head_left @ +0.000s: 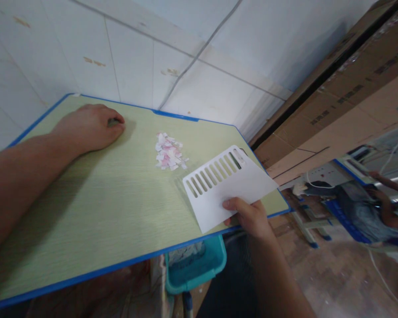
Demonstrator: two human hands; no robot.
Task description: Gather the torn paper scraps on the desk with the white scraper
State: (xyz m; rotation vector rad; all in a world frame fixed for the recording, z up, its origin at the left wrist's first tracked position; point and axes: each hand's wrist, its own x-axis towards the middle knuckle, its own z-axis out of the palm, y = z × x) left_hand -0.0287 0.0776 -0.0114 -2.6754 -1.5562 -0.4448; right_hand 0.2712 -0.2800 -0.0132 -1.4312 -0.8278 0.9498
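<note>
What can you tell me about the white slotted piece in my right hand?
The white slotted piece is thin, flat and plain, perhaps plastic or stiff card. A row of rounded slots runs along its far edge. Your right hand grips its near edge, thumb on top. It appears tilted over the table; whether it touches the surface is unclear.

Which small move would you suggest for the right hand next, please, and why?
I would probably bring the white slotted sheet left toward the paper scraps: the right hand holds it, its slotted end is near them, and the left hand lies well clear.
</note>
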